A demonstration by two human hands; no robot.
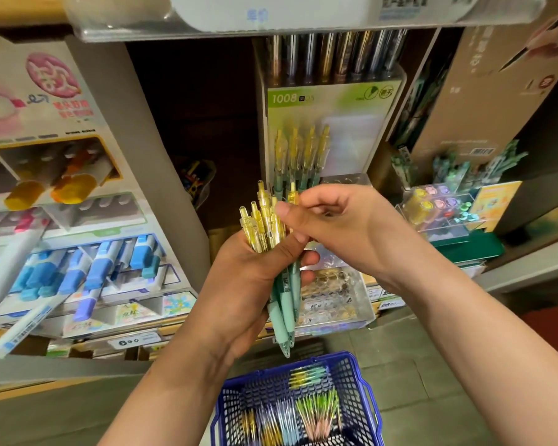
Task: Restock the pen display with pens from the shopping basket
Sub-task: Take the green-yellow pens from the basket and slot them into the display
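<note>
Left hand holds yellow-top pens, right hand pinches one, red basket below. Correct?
Not quite. The head view shows the basket is blue, not red. The left hand does hold the pens, and the right hand pinches one.

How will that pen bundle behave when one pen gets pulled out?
Likely stiff and light: the left hand grips the whole pen bundle alone. Smooth plastic barrels probably slide, so neighbours may lift as the right hand pinches one.
</note>
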